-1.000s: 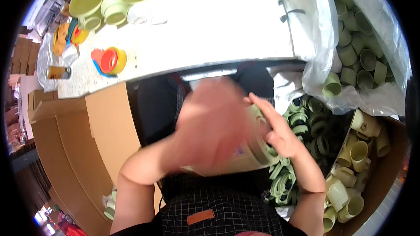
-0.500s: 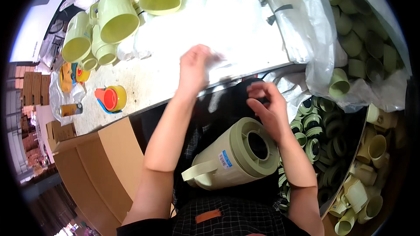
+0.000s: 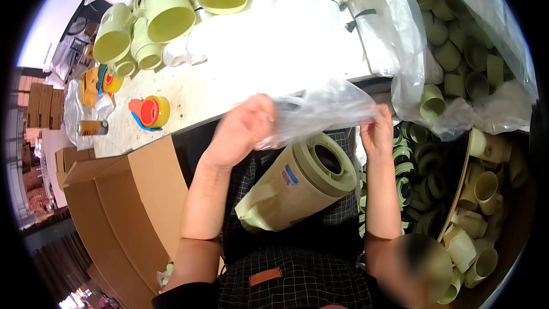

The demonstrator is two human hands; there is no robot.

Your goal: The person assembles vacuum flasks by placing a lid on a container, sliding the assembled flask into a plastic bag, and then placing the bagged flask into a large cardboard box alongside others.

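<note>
Ringed top (image 3: 339, 178) and label (image 3: 290, 175) already on, the pale-green jug (image 3: 297, 200) lies unbagged on the lap (image 3: 340, 213) while left hand (image 3: 243, 130) (blurred) and right hand (image 3: 377, 133) pinch a clear bag (image 3: 329, 107).

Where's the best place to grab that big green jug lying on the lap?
Probably its handle, coming from the left: the jug lies tilted with its lidded end toward the right, and the handle sticks out leftward, uncovered.
</note>
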